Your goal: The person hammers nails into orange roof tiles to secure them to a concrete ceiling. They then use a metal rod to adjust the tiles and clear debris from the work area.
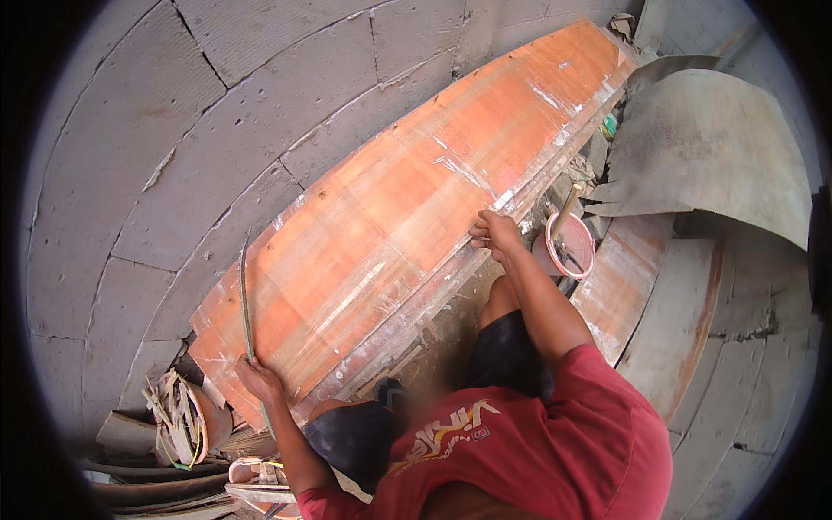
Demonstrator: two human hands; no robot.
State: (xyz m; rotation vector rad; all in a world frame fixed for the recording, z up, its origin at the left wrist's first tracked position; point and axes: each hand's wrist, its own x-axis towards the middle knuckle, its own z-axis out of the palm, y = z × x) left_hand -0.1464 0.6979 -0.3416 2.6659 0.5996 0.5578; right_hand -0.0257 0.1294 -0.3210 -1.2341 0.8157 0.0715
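A long orange-brown wooden panel, scuffed with white marks, slants across the view from lower left to upper right. Near its lower left end, my left hand is closed round a long, narrow grey-green strip, whose exact kind I cannot make out. The strip lies across the panel and runs past its far edge; its near end hangs below my hand. My right hand is at the panel's near edge with its fingers curled together. Whatever they hold, if anything, is too small to name.
To the right stands a pink bucket with a wooden handle in it. Beyond it are a curved grey sheet and an orange-and-white board. A container of wood scraps sits at lower left. A block wall borders the panel's far side.
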